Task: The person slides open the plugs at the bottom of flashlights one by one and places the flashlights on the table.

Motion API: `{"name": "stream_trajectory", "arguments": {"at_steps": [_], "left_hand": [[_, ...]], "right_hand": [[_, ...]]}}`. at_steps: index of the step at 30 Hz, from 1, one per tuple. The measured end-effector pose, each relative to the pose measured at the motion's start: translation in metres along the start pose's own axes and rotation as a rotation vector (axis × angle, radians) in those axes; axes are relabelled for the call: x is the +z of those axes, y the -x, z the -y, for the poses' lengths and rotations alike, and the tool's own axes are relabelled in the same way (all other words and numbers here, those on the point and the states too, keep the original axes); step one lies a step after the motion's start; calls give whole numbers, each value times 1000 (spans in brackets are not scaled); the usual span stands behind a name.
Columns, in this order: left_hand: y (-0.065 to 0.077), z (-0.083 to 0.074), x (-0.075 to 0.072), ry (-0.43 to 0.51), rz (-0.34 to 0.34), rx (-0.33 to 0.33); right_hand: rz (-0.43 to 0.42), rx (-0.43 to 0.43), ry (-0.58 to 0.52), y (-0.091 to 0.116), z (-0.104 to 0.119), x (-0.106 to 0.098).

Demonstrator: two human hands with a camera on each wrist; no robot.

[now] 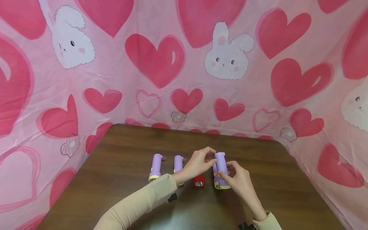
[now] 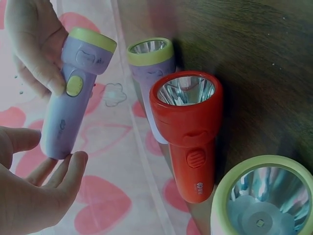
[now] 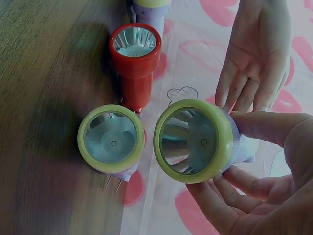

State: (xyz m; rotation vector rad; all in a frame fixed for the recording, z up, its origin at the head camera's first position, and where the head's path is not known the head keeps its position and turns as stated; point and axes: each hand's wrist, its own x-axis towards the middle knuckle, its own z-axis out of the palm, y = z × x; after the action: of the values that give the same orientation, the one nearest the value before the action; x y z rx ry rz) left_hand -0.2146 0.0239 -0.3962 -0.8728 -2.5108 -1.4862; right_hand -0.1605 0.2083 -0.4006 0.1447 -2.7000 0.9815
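Observation:
My right hand (image 1: 240, 179) grips a lilac flashlight (image 1: 220, 163) with a yellow rim, thumb on one side and fingers on the other. In the left wrist view its yellow switch (image 2: 75, 85) shows beside the right thumb. My left hand (image 1: 198, 162) is at the tail end of that flashlight, its fingers loosely bent around the tail without a clear grip. Just left of the held one, partly hidden behind it, is another lilac flashlight (image 1: 215, 174); metal prongs (image 3: 112, 183) stick out of it in the right wrist view. Further left lies a red flashlight (image 1: 199, 182).
Two more lilac flashlights are on the brown table (image 1: 120, 179) to the left: one outermost (image 1: 156, 164), one (image 1: 178, 162) partly covered by my left forearm. A pink cloth (image 1: 161, 105) with hearts and rabbits hangs around the table's back and sides.

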Motion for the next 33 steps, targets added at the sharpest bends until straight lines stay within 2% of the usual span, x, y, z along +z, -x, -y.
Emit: {"name": "stream_trajectory", "arguments": {"at_steps": [10, 19, 33], "left_hand": [[1, 1, 4, 37, -16, 10], [-5, -1, 6, 44, -39, 13], [-6, -2, 8, 56, -47, -18]], "right_hand": [[-3, -25, -24, 2, 2, 1], [10, -41, -40, -2, 1, -2], [12, -61, -51, -5, -2, -1]]}}
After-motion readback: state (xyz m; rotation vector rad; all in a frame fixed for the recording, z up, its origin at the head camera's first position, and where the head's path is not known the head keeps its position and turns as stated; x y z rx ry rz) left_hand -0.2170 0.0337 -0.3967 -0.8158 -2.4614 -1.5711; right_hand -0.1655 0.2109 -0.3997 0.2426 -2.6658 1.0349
